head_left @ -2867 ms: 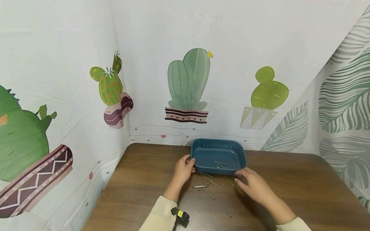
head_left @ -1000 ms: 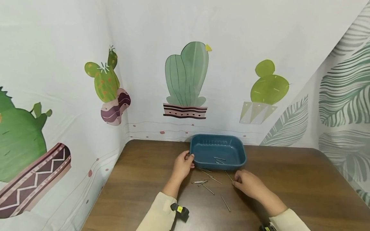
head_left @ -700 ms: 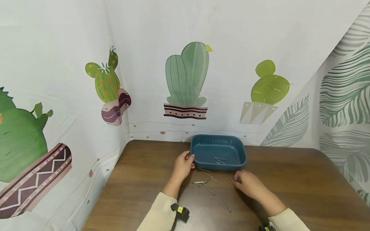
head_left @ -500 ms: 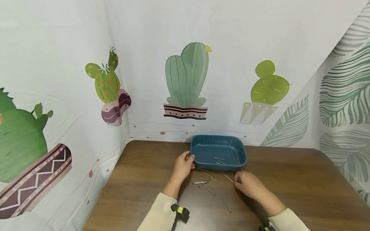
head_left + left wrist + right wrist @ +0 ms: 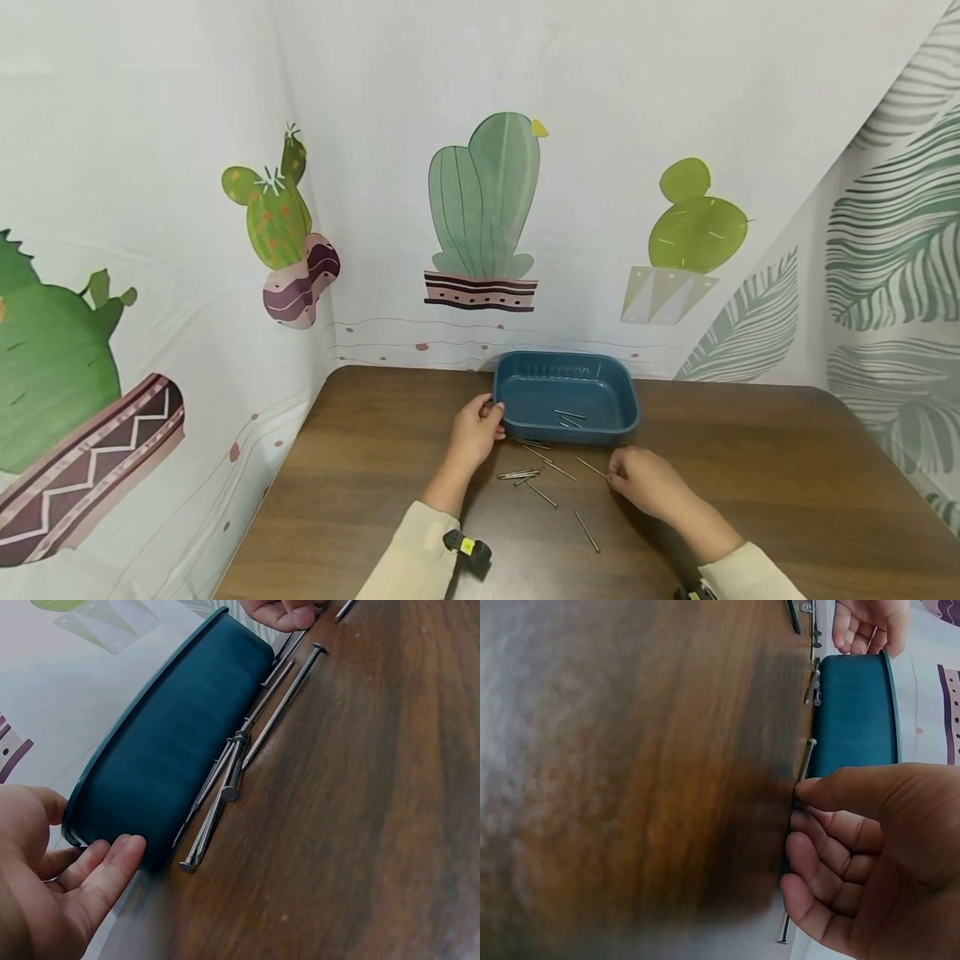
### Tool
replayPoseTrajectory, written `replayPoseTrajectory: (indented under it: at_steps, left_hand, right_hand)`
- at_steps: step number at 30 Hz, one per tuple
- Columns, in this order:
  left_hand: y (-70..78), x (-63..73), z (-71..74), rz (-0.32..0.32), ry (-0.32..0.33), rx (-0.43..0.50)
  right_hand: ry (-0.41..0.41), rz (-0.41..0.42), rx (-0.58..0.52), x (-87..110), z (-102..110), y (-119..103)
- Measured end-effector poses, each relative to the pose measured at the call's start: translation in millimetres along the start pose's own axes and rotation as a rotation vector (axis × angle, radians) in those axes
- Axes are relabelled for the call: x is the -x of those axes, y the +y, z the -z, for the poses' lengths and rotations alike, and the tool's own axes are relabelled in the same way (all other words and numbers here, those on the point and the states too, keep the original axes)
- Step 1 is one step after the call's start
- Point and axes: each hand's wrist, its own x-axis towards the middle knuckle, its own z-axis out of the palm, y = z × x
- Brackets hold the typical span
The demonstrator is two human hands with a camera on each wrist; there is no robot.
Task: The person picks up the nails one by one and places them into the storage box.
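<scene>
My left hand (image 5: 474,431) grips the left end of a blue rectangular tray (image 5: 161,735), thumb at the rim and fingertips against its wall. Several nails lie inside, near the front wall. To the front right of the tray, my right hand (image 5: 647,481) pinches a nail (image 5: 806,759) between thumb and fingers, low at the wooden table. The nail's headed end points left, toward the other nails. Below the curled fingers in the right wrist view, another nail head (image 5: 783,941) shows, most of its shaft hidden. Between the hands, a loose group of nails (image 5: 519,474) lies before the tray.
One nail (image 5: 587,531) lies alone nearer the front of the brown table (image 5: 360,467). A white cactus-print cloth (image 5: 600,75) hangs right behind the tray and along the left side. Black cameras (image 5: 468,546) are strapped to the wrists.
My right hand has moved from beside the tray's front right corner down to the nail and taken hold of its end. The nail's far end has swung left and away from the tray.
</scene>
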Motion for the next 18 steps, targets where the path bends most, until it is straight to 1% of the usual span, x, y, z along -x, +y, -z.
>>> replayPoseTrajectory:
  at_steps: [7,13,18]
  left_hand:
    - [-0.2,-0.3,0.7,0.003,-0.002,-0.014]
    - [0.1,-0.6,1.2,-0.011,-0.004,-0.013]
    - [-1.3,-0.7,0.7,0.008,-0.007,-0.017]
  right_hand:
    - [0.0,0.009,0.012,0.8,0.5,0.8]
    - [-0.002,0.013,0.006,1.2,2.1,0.6]
    - [-0.011,0.011,-0.003,1.7,3.4,0.4]
